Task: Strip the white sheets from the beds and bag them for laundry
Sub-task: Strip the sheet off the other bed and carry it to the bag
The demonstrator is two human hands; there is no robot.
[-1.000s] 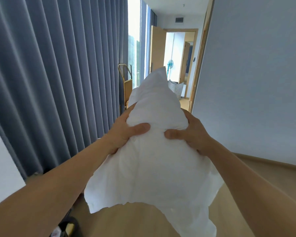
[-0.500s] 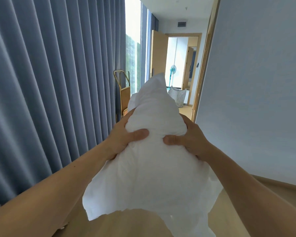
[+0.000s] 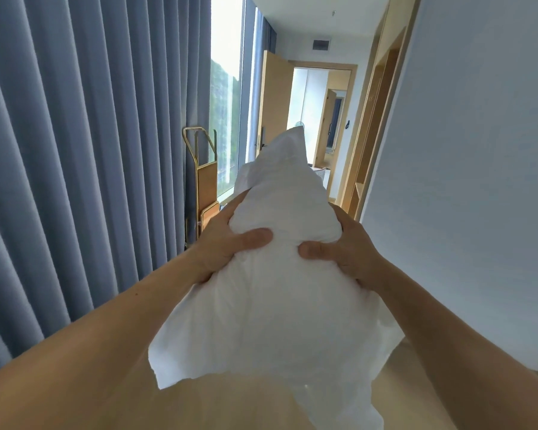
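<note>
Both hands, left hand (image 3: 227,243) and right hand (image 3: 343,251), are clamped on the white pillow (image 3: 280,299) at centre frame; loose cloth should be gathered in.

we hold a white bundle of sheets (image 3: 280,290) out in front of us with both arms extended. our left hand (image 3: 227,243) clamps its left side and our right hand (image 3: 345,252) clamps its right side, thumbs pressed into the near face. grey-blue curtains (image 3: 90,150) hang along the left, with a gold-framed cart (image 3: 204,181) beside a window (image 3: 225,97). a plain wall (image 3: 479,150) runs on the right, and an open doorway (image 3: 320,113) lies ahead.
</note>
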